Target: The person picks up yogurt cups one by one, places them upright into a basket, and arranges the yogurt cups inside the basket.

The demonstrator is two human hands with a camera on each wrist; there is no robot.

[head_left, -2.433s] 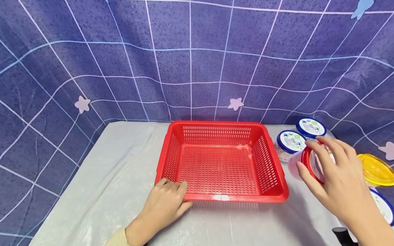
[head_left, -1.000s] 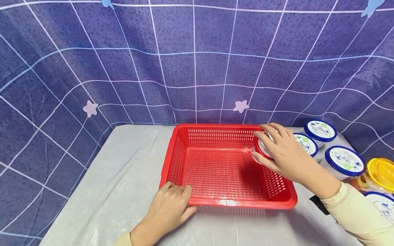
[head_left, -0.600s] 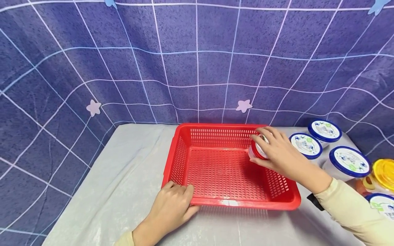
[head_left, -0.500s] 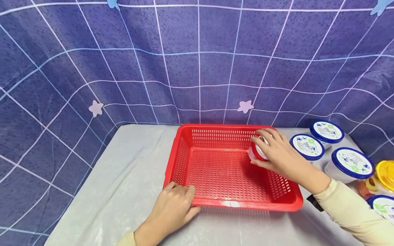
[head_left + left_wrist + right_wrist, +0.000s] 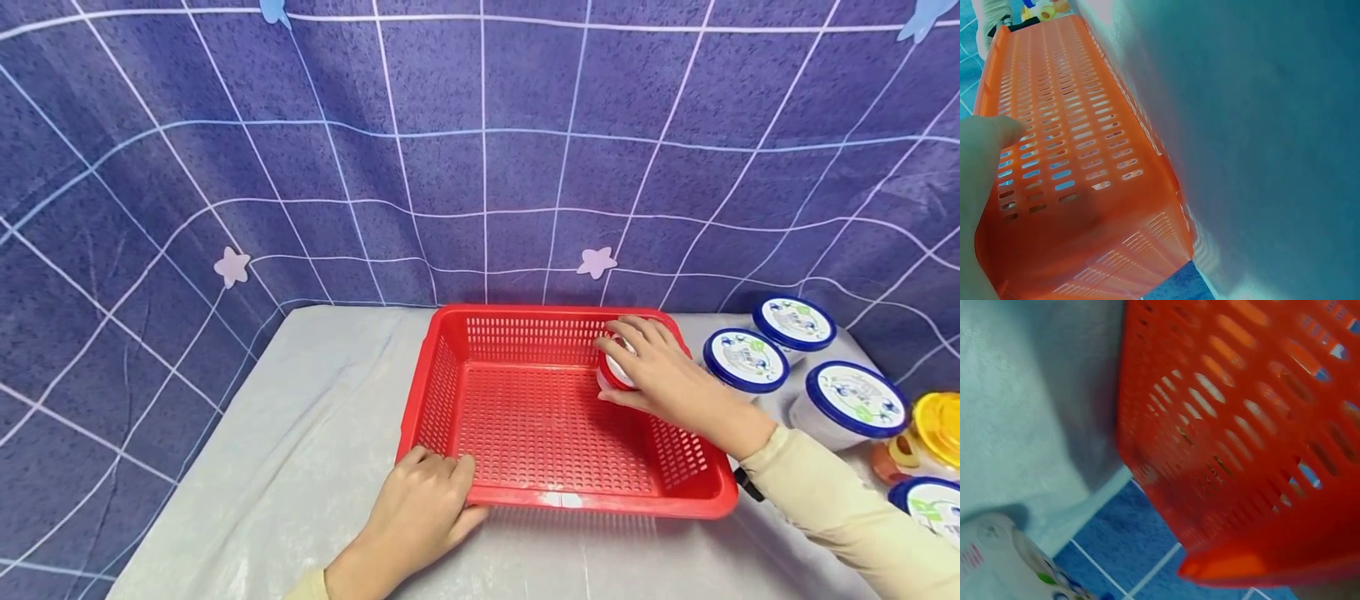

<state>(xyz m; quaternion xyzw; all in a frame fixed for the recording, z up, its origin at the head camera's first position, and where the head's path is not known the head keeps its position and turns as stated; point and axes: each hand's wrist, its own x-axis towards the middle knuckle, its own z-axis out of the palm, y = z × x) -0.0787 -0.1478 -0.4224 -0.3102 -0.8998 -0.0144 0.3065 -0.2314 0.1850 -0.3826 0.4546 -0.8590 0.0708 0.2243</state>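
A red plastic basket (image 5: 570,500) with slotted walls stands on the table. My left hand (image 5: 420,504) grips its front rim near the left corner, fingers over the edge; the left wrist view shows the thumb (image 5: 1007,131) against the basket's outer wall (image 5: 1085,231). Inside the basket's back right part, my right hand (image 5: 663,379) holds a small tub with a red lid (image 5: 615,372). The fingers cover much of the lid, and whether the tub touches the basket floor cannot be told. In the right wrist view the basket wall (image 5: 1254,437) hides the held tub.
Right of the basket stand several blue-lidded tubs, one near the rim (image 5: 746,360), one behind it (image 5: 795,323), and one farther right (image 5: 858,400). A yellow-lidded container (image 5: 937,429) is at the right edge. A patterned purple-blue cloth (image 5: 480,167) hangs behind the table.
From right of the basket, my right hand has carried the red-lidded tub leftward over the rim and into the back right part. The left hand has kept its grip on the rim.
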